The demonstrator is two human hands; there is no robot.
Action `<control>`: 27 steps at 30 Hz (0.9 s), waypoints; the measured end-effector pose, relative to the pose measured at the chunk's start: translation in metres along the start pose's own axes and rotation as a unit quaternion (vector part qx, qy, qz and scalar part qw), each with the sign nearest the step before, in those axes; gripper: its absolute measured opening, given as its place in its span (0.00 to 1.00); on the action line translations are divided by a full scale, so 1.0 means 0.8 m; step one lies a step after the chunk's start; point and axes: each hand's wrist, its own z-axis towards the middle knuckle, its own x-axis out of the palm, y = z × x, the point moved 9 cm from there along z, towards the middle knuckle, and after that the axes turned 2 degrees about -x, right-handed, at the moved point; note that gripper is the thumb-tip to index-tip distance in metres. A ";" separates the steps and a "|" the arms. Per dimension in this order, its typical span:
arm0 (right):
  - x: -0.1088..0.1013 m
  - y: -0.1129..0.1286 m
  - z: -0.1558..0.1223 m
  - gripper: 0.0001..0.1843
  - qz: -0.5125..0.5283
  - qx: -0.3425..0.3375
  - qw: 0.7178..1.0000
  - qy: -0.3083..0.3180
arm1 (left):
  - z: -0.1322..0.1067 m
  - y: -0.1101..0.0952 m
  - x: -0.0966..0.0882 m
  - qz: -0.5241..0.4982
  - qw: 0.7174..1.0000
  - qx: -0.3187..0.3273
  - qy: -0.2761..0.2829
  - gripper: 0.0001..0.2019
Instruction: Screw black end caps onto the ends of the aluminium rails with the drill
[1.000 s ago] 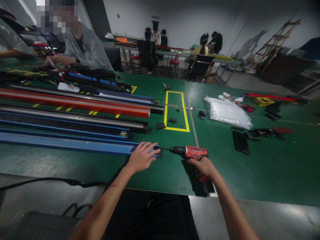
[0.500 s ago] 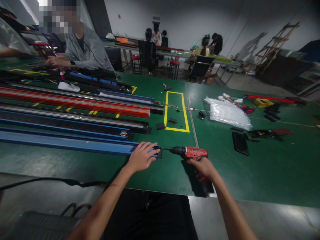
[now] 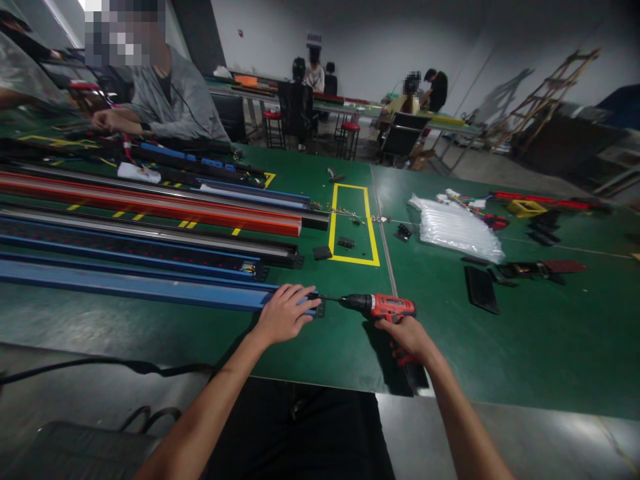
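Note:
My left hand rests over the right end of the nearest long blue channel profile, its fingers spread and laid flat along the top. A black end piece shows just past my fingertips. My right hand is wrapped round the handle of a red and black cordless drill, which lies level and points left. Its long thin bit reaches to the end of the blue profile. The exact contact of the bit tip is too small to make out.
More long profiles lie behind, including an orange one. Small black parts sit in a yellow-taped rectangle. At right are an air-cushion bag and a dark flat phone-like object. A co-worker sits across the table.
The view has shifted very slightly. Both hands, the drill and the blue profile keep the same positions relative to each other.

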 end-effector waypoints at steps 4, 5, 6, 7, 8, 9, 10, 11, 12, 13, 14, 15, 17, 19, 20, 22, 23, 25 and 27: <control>0.001 -0.003 0.003 0.16 0.008 -0.002 1.000 0.005 | 0.000 -0.001 0.000 0.007 1.000 0.004 0.000 0.20; 0.002 -0.004 0.002 0.15 0.010 0.001 1.000 0.006 | 0.000 -0.002 0.000 0.010 1.000 0.004 0.001 0.20; 0.002 -0.004 0.002 0.15 0.011 0.004 1.000 0.008 | 0.000 -0.002 0.000 0.012 1.000 0.005 0.002 0.20; 0.002 -0.003 0.002 0.15 0.012 0.006 1.000 0.008 | 0.000 -0.002 0.000 0.013 1.000 0.004 0.002 0.20; 0.002 -0.003 0.001 0.15 0.013 0.006 1.000 0.008 | 0.000 -0.002 0.000 0.014 1.000 0.005 0.002 0.20; 0.002 -0.002 0.001 0.15 0.012 0.006 1.000 0.009 | 0.000 -0.002 0.000 0.014 1.000 0.005 0.002 0.20; 0.002 -0.002 0.001 0.15 0.013 0.005 1.000 0.009 | 0.000 -0.002 -0.001 0.015 1.000 0.006 0.001 0.20; 0.002 -0.001 0.001 0.15 0.014 0.003 1.000 0.008 | 0.000 -0.002 -0.001 0.016 1.000 0.007 0.000 0.20; 0.002 0.000 0.001 0.15 0.016 0.000 1.000 0.008 | 0.000 -0.003 -0.001 0.019 1.000 0.009 0.000 0.19; 0.002 0.000 0.001 0.15 0.018 -0.002 1.000 0.008 | -0.001 -0.003 -0.001 0.021 1.000 0.011 -0.001 0.19; 0.002 0.001 0.000 0.14 0.020 -0.004 1.000 0.009 | -0.001 -0.004 -0.001 0.024 1.000 0.013 -0.001 0.19; 0.002 0.002 0.000 0.14 0.021 -0.006 1.000 0.011 | -0.001 -0.004 -0.001 0.026 1.000 0.015 -0.001 0.19; 0.003 0.003 -0.001 0.14 0.022 -0.004 1.000 0.018 | -0.001 -0.004 0.000 0.029 0.999 0.015 0.000 0.19; 0.004 0.003 -0.002 0.13 0.025 0.001 0.999 0.023 | -0.001 -0.004 0.000 0.028 0.999 0.014 0.000 0.19; 0.004 0.002 -0.002 0.14 0.027 0.004 0.999 0.024 | -0.001 -0.004 0.000 0.027 1.000 0.014 0.000 0.19; 0.004 0.001 -0.002 0.13 0.028 0.008 0.999 0.024 | -0.001 -0.004 0.000 0.023 1.000 0.013 -0.003 0.19; 0.004 0.001 -0.002 0.13 0.028 0.007 0.999 0.023 | -0.001 -0.004 0.000 0.021 1.000 0.012 -0.004 0.20; 0.004 0.002 -0.003 0.13 0.028 0.008 0.999 0.022 | -0.001 -0.003 0.001 0.017 1.000 0.009 -0.005 0.20; 0.004 0.001 -0.004 0.13 0.027 0.015 0.999 0.020 | -0.001 -0.002 0.001 0.014 1.000 0.007 -0.006 0.21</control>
